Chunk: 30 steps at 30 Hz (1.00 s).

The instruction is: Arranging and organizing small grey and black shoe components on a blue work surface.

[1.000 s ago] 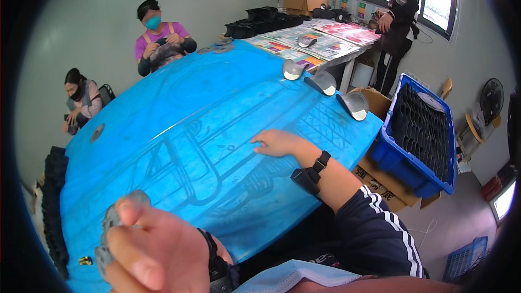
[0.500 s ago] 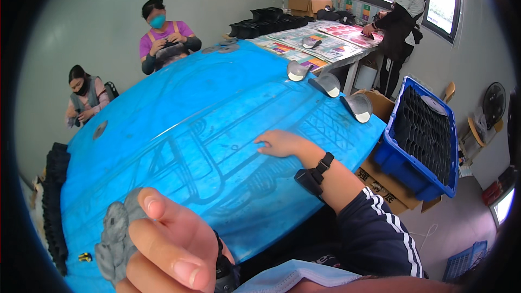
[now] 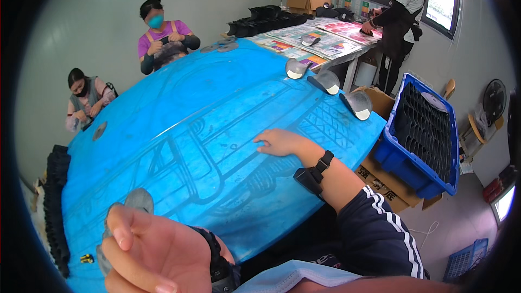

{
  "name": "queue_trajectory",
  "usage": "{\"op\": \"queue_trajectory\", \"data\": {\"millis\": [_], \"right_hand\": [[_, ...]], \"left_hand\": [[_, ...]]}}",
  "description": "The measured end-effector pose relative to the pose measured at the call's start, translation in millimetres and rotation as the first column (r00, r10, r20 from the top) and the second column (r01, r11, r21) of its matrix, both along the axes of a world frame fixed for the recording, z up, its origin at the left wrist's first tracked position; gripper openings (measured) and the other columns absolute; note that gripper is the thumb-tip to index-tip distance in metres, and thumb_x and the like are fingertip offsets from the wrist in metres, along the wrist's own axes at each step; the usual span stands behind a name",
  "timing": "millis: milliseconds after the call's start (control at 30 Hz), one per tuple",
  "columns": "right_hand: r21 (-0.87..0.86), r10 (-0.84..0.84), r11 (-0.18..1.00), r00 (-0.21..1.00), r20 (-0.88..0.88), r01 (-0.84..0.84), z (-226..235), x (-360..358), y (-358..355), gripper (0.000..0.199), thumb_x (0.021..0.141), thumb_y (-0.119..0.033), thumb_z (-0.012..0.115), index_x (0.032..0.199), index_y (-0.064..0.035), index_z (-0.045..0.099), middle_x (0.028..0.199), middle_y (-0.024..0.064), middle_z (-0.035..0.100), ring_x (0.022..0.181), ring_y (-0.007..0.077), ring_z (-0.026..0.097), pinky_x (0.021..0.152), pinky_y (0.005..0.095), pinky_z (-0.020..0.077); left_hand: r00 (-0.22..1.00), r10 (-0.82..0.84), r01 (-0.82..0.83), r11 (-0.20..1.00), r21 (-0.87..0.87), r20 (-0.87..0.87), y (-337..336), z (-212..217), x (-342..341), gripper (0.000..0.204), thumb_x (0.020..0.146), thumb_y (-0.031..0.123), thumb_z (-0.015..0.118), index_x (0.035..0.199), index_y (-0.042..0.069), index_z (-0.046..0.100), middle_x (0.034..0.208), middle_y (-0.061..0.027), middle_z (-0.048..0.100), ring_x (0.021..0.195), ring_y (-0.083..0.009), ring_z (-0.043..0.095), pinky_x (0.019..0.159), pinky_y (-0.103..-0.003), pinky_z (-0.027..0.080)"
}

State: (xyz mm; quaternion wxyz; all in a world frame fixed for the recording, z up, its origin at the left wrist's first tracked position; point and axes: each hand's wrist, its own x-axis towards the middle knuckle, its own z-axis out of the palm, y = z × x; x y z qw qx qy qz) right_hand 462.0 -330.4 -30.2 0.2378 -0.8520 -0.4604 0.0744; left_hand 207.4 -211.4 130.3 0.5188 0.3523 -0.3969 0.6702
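Note:
My left hand (image 3: pixel 163 252) is raised close to the camera at the lower left, palm in sight. Its fingers are loosely bent and apart, with nothing visible in them. Behind it, flat grey rounded pieces (image 3: pixel 140 199) lie on the blue tabletop (image 3: pixel 179 103), partly hidden by the fingers. My right hand (image 3: pixel 279 142) rests on the blue surface near the middle. Its thumb and forefinger are slightly apart, and I see nothing held there. Beyond it, three curved grey cup-shaped pieces (image 3: pixel 325 82) with pale edges stand along the right edge.
A blue crate (image 3: pixel 386 157) full of stacked black curved pieces stands at the right, beside cardboard boxes. Rows of black pieces (image 3: pixel 58 211) line the left edge. A small yellow-and-black object (image 3: pixel 87 259) lies nearby. Two co-workers sit across the table; another stands at a paper-covered table (image 3: pixel 339 54).
My left hand has shifted left and down, with its fingers curling a little more. My right hand stays in place. The co-workers' hands have moved slightly.

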Motion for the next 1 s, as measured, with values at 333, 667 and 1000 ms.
{"op": "queue_trajectory", "data": {"millis": [333, 667, 1000], "right_hand": [[0.245, -0.245, 0.938, 0.969, -0.025, 0.244, -11, 29, 4, 0.032, 0.078, -0.026, 0.053, 0.102, -0.006, 0.057, 0.095, 0.0167, 0.057, 0.089, 0.032, 0.054, 0.076, 0.0404, 0.0434], [0.105, -0.739, 0.669, 0.645, 0.194, 0.736, -20, 184, -11, 0.024, 0.074, -0.017, 0.046, 0.084, -0.0009, 0.062, 0.091, 0.0209, 0.059, 0.087, 0.035, 0.057, 0.077, 0.0404, 0.0456], [0.112, -0.939, 0.329, 0.337, -0.064, 0.938, -11, 240, 2, 0.023, 0.08, -0.014, 0.048, 0.094, -0.0035, 0.062, 0.102, 0.017, 0.058, 0.094, 0.0307, 0.057, 0.075, 0.04, 0.0478]], "left_hand": [[0.862, 0.089, 0.066, 0.956, -0.285, 0.498, 27, 15, -18, 0.009, 0.073, 0.008, 0.046, 0.066, 0.002, 0.044, 0.061, -0.0047, 0.044, 0.072, -0.0156, 0.044, 0.088, -0.04, 0.026], [0.9, 0.012, 0.084, 0.976, -0.199, 0.436, 55, 22, -13, 0.01, 0.071, 0.008, 0.043, 0.062, 0.006, 0.04, 0.059, -0.0024, 0.04, 0.063, -0.0154, 0.041, 0.083, -0.034, 0.027], [0.916, -0.017, 0.16, 0.932, -0.326, 0.4, 68, 22, -11, 0.015, 0.068, -0.004, 0.046, 0.061, 0.007, 0.041, 0.057, -0.0025, 0.039, 0.06, -0.0146, 0.039, 0.082, -0.032, 0.029]]}}
